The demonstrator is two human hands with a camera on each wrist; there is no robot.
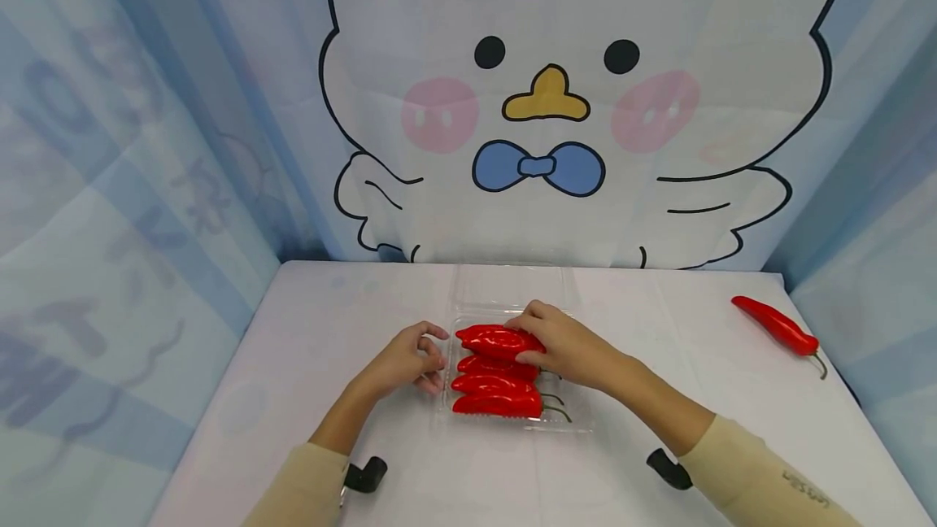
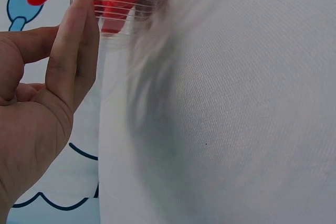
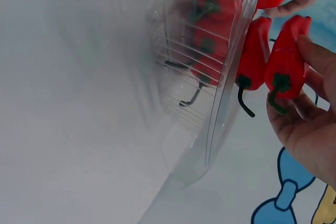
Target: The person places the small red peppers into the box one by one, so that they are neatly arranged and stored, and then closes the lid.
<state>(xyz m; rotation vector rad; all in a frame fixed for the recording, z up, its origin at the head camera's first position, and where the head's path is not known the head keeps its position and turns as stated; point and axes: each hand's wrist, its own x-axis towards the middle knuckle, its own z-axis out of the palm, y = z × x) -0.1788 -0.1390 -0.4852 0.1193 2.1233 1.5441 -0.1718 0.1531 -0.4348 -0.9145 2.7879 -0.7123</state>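
Observation:
A clear plastic container (image 1: 583,413) with its lid hinged back lies on the white table, and several red chili peppers (image 1: 498,405) are in it, stems pointing right. My right hand (image 1: 567,341) grips a red chili pepper (image 1: 492,340) at the container's far end, above the others. In the right wrist view, thumb and fingers hold this pepper (image 3: 286,59) from both sides, its green stem free. My left hand (image 1: 413,358) is at the container's left side, fingers loosely bent around nothing. The left wrist view puts its fingertips (image 2: 79,9) right at the ribbed wall (image 2: 123,3).
One more red chili pepper (image 1: 779,325) lies alone toward the table's right edge. The transparent lid (image 1: 512,285) extends toward the back edge. Behind the table hangs a curtain (image 1: 556,226) with a cartoon print, and further curtains close off both sides.

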